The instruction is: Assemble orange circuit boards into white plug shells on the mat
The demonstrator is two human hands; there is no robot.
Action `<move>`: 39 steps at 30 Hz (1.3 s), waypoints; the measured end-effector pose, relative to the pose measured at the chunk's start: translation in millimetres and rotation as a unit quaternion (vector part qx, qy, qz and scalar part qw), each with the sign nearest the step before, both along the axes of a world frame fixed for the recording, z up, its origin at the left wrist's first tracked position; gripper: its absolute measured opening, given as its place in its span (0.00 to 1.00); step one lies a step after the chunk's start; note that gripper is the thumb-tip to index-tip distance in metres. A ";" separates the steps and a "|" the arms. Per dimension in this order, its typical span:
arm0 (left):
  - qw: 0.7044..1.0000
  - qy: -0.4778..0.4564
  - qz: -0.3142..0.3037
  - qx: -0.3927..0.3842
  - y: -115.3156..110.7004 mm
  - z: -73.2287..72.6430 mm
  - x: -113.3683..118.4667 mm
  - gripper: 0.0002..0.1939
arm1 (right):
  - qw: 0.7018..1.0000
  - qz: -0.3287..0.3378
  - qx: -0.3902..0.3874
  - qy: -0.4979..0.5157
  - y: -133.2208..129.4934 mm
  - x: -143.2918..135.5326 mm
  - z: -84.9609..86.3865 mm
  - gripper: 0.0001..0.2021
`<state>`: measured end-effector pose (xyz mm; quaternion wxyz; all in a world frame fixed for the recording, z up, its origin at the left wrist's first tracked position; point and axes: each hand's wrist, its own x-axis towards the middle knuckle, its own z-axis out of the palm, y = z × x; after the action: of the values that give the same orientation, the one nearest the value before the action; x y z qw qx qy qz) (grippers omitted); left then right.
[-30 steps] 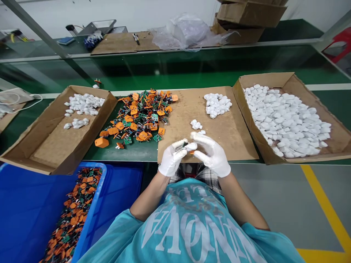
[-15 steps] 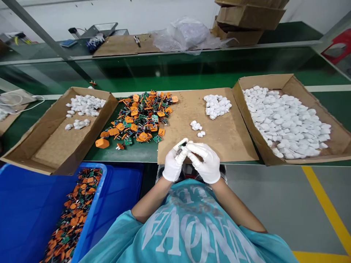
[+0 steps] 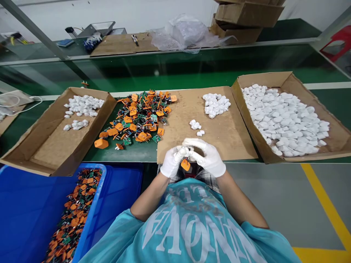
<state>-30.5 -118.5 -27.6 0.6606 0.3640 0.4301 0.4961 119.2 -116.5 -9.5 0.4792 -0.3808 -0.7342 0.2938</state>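
Both hands wear white gloves and meet above the front edge of the flat cardboard [image 3: 233, 146]. An orange-faced part [image 3: 185, 164] hangs just below the joined fingertips. My left hand [image 3: 173, 160] is closed round the upper end of this part, which its fingers mostly hide. The fingers of my right hand [image 3: 207, 157] are bent against the same spot, thumb and fingertips pressed together; whatever is between them is too small to name. Beyond the hands lie a small white cluster [image 3: 195, 124], a smaller one [image 3: 200, 133] and a larger white pile [image 3: 216, 105].
Orange and green circuit parts [image 3: 139, 117] are heaped left of the cardboard. An open box [image 3: 55, 146] with some white pieces stands at left, a fuller box [image 3: 290, 120] at right. Below left, a blue bin [image 3: 95, 204] holds more orange parts.
The orange-faced part now shows below the fingertips, where before a small dark green piece showed between them. My right hand has shifted slightly and its fingers arch higher.
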 end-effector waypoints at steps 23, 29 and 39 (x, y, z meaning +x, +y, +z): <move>0.983 0.162 0.030 0.084 1.9 1.6 8.5 0.34 | 0.992 -0.079 0.096 0.011 -4.5 -12.0 -10.3 0.14; 0.979 0.194 0.026 0.064 -0.4 8.8 12.7 0.37 | 0.994 -0.091 0.000 0.057 -11.3 -18.3 -16.2 0.13; 0.969 0.236 0.026 0.075 -1.8 21.0 14.2 0.36 | 0.985 -0.123 -0.040 0.116 -14.2 -24.4 -13.0 0.08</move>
<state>-16.4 -120.4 -6.6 0.4984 0.5080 0.5443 0.4441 94.8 -130.7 -22.5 0.5780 -0.4501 -0.6087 0.3047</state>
